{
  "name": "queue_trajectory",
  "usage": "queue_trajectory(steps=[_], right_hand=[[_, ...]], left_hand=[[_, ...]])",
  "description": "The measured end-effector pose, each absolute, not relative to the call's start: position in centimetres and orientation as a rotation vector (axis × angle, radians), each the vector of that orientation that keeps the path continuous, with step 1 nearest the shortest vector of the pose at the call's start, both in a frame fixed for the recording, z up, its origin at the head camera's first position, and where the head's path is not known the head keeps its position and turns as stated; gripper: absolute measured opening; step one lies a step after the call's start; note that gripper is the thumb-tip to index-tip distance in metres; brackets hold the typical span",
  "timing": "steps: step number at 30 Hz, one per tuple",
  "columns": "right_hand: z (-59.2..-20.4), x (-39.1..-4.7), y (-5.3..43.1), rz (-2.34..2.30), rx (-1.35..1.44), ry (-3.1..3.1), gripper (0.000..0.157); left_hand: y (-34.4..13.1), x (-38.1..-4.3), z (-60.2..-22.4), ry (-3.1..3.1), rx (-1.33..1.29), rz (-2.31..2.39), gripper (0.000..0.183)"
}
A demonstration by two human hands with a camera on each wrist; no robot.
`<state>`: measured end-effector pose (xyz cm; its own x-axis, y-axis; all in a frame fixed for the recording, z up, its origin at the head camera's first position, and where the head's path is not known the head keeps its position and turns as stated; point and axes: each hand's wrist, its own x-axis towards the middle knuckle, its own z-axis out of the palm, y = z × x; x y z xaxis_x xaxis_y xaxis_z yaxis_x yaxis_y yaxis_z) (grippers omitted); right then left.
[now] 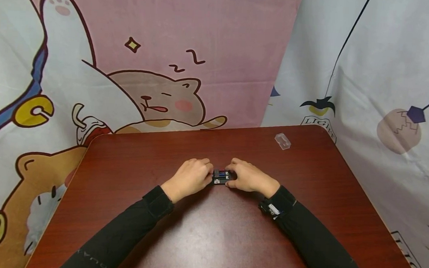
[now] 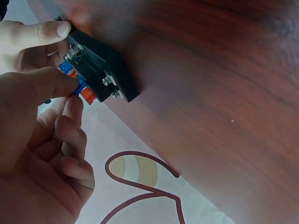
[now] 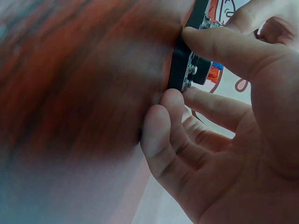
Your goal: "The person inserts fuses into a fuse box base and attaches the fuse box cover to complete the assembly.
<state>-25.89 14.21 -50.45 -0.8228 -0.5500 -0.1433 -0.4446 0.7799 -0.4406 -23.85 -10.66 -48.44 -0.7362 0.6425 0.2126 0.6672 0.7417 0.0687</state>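
Note:
A small black block (image 1: 221, 181) with metal screws lies on the table between the two hands. Blue and orange parts (image 2: 87, 93) stick out from its upper side; what they are cannot be made out. The left hand (image 1: 193, 176) is at the block's left end, its thumb and a finger pinching the blue part in the left wrist view. From the other end the right hand (image 1: 250, 178) grips the black base (image 3: 178, 67), thumb on one side and fingers on the other. The left fingertips are partly hidden behind the block in the right wrist view.
A clear plastic case (image 1: 283, 141) lies near the back right of the brown wooden table (image 1: 142, 154). Behind the table's far edge hangs a printed cloth (image 1: 234, 69) with cartoon animals.

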Motion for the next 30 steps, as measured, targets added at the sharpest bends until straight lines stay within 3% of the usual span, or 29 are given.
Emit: queue_trajectory(steps=[30], right_hand=[[-50.34, -25.76, 14.19, -0.568, -0.796, 2.710, 0.052]], left_hand=[[-9.95, -24.00, -48.25, -2.845, -1.058, -0.164, 0.008]])
